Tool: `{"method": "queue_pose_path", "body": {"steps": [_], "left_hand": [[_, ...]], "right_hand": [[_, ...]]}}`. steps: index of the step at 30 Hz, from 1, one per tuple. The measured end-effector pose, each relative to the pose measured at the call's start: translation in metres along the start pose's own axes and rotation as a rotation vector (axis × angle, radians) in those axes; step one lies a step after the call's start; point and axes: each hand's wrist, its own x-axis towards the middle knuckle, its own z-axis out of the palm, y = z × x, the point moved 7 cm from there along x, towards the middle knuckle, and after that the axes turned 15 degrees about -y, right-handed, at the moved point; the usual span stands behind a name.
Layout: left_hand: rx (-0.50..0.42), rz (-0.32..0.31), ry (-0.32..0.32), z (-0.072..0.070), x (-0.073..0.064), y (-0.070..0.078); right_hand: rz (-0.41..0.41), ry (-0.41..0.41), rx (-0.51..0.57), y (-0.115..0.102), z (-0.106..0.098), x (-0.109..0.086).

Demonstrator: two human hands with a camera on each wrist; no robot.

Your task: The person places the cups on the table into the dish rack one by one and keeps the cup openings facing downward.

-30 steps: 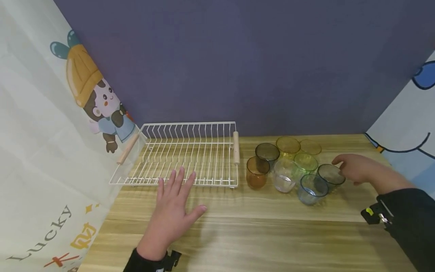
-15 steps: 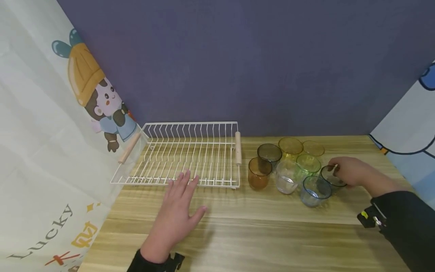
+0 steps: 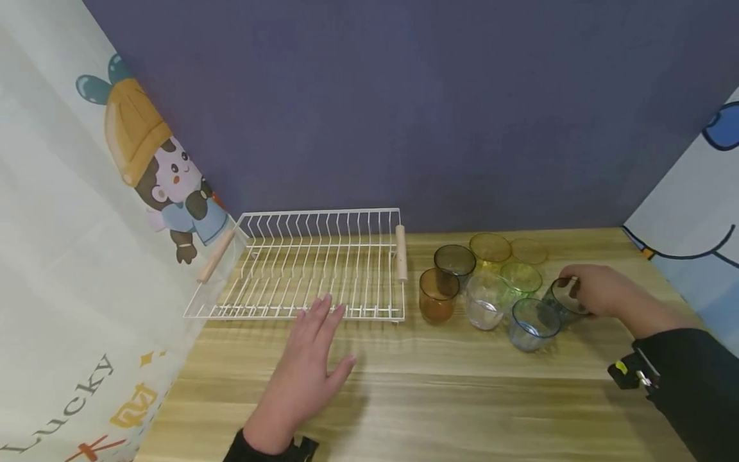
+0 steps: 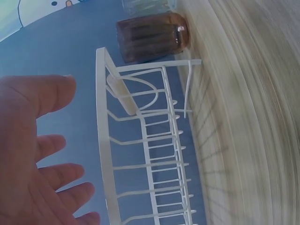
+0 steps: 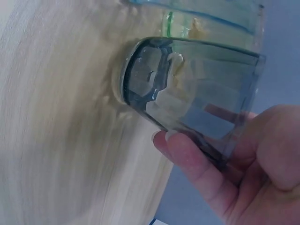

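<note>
The wood-grain table carries everything, and on its left half sits the white wire rack, long side facing the person, presumably so its slots lie within easy reach. Its pale wooden handle faces the glasses, with a strip of table between.

Now the hands! The left hand is stretched forward, fingers straight and fanned, thumb out wide, holding nothing. It hovers at the rack's front edge; the left wrist view shows a gap, so it looks parked rather than working.

Over to the right hand, coming in from the side, wrist bent inward, fingers pinching the grey-blue glass near its rim. That is the outermost glass, at the cluster's right end, probably the simplest to grasp without knocking neighbours. Fingertips press its outer side while another digit shows through the wall; the glass leans, and whether its base is clear of the table I can't tell.

Just beside it stands the blue-tinted glass, then the green glass, the clear glass and the amber glass, all upright and packed close, likely to save room.
</note>
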Motion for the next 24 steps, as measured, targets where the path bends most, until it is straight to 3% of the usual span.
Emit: {"method": "queue_pose_path", "body": {"steps": [12, 24], "left_hand": [[-0.052, 0.046, 0.027, -0.001, 0.000, 0.001], [-0.128, 0.040, 0.070, 0.000, -0.002, -0.002]], "right_hand": [[0.029, 0.141, 0.194, 0.011, -0.004, -0.035], [0.065, 0.439, 0.251, 0.009, 0.002, -0.067]]}}
